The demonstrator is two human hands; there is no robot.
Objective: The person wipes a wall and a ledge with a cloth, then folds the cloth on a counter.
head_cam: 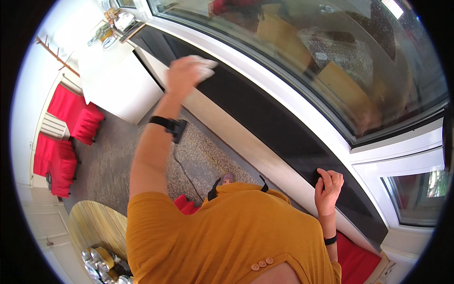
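Observation:
My left hand [182, 76], blurred, is shut on a white cloth [205, 67] over the far part of a long black windowsill [255, 106]. A black strap with a small black device [175, 129] is on that wrist. My right hand [330, 186] is at the near right part of the same sill, its fingers loosely curled and its thumb a little apart from them. Nothing shows in it, and its fingertips seem to touch the black surface. Along the sill runs the white window frame [283, 96] with its large glass pane [283, 46].
A white cabinet [120, 85] stands at the sill's far end, bearing dishes. Red-covered chairs [85, 124] line the left wall. Lower left is a round wooden table [95, 220] with metal pots [101, 261]. A cable [186, 174] lies on the carpet [198, 149].

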